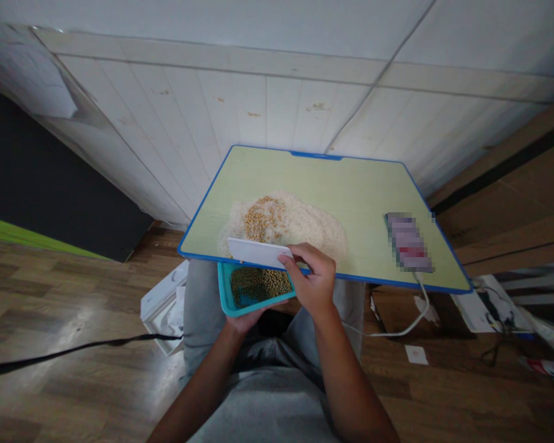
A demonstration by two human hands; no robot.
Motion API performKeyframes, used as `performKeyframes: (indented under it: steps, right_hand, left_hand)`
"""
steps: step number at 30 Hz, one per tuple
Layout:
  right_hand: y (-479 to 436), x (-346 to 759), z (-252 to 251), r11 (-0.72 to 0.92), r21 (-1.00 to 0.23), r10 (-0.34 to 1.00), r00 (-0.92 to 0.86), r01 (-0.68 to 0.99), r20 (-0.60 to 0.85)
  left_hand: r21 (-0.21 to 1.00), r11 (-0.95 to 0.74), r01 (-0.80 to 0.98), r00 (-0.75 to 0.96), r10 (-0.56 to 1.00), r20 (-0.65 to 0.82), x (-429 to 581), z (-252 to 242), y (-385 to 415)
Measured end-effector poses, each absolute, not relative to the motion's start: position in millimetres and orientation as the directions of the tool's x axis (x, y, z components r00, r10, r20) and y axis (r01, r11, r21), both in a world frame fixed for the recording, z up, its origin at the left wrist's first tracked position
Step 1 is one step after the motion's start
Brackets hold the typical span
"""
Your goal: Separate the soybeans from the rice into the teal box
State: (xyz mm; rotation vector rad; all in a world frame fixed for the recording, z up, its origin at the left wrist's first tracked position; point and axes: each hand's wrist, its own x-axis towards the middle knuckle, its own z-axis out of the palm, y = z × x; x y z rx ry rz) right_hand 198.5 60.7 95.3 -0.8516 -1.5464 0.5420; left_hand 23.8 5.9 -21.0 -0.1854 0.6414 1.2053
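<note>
Grey cloth shirt (268, 400) nearest the camera, a bare forearm on either side. Right hand (314, 280): thumb and fingers pinch one end of a thin, white, rectangular card (258, 253), which stands on its long edge by the board's near edge. Left hand (245, 320): under a teal, rectangular, plastic-looking container (224, 289), supporting it; fingers mostly hidden, can't tell how tightly they close. Container sits over the lap, just below the board's near edge; can't tell if its rim touches. Inside: small, round, yellowish-green beans (277, 282), with some teal floor showing.

Beyond the card: a patch of golden-yellow, round beans (257, 220) on a wide heap of fine, whitish grain (314, 221), on a pale yellow-green, rectangular board (351, 184) with blue trim. A couple of beans lie right at the edge.

To do it well, I'd say: card's long edge flat on the board, short light strokes on the beans only, so little grain is dragged; container level, rim tucked under the edge so none drop through the gap.

Farther out: pixelated, dark-edged, phone-like slab (406, 243) with a white cable (410, 326), on the board's right; white panelled wall (240, 104) behind.
</note>
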Motion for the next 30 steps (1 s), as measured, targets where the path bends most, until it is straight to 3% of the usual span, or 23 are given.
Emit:
performKeyframes:
  steps: [11,30]
  right_hand:
    - [68.9,189.9,94.3,0.641,-0.727,0.749,0.004,0.245,0.662]
    - [73.6,186.0,92.0,0.723,-0.678,0.689,-0.067,0.133,0.721]
  left_hand:
    - [0.214,0.373,-0.903,0.19,0.792,-0.58,26.1,-7.9,7.7]
    - [0.263,0.381,-0.886,0.167,0.793,-0.586,23.2,-8.3,6.8]
